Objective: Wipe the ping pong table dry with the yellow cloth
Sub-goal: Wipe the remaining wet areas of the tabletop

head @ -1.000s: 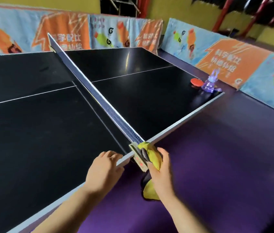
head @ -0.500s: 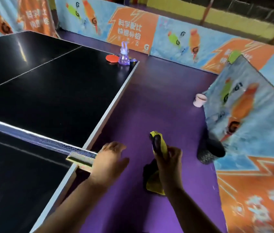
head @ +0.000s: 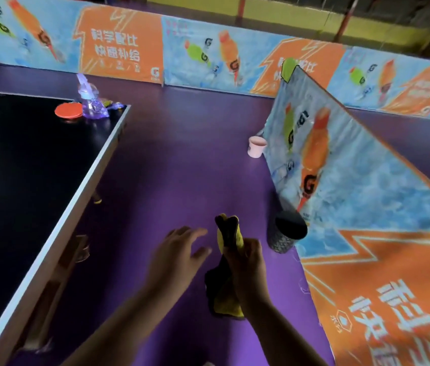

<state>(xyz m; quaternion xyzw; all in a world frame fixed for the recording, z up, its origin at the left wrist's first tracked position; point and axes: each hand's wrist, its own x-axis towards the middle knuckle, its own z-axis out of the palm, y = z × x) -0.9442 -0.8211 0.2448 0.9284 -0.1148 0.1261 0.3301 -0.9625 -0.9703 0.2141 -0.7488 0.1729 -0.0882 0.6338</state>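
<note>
– Both hands have come off the ping pong table (head: 87, 178) since a moment ago?
– Yes. It sits far left, a red paddle (head: 68, 111) and purple bottle (head: 91, 103) at its corner. The left hand (head: 179, 257) hovers over the purple floor (head: 182, 167), fingers spread loose, holding nothing.
– And the yellow cloth (head: 232, 235)?
– Just right of it, clenched in the right hand (head: 248, 265). One end sticks up above the fingers, and the rest hangs below the wrist. A dark cup (head: 286, 235) stands further right.

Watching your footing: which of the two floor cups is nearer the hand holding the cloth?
The dark cup, just right of the right hand gripping the yellow cloth; the pink cup stands farther off along the barrier.
</note>
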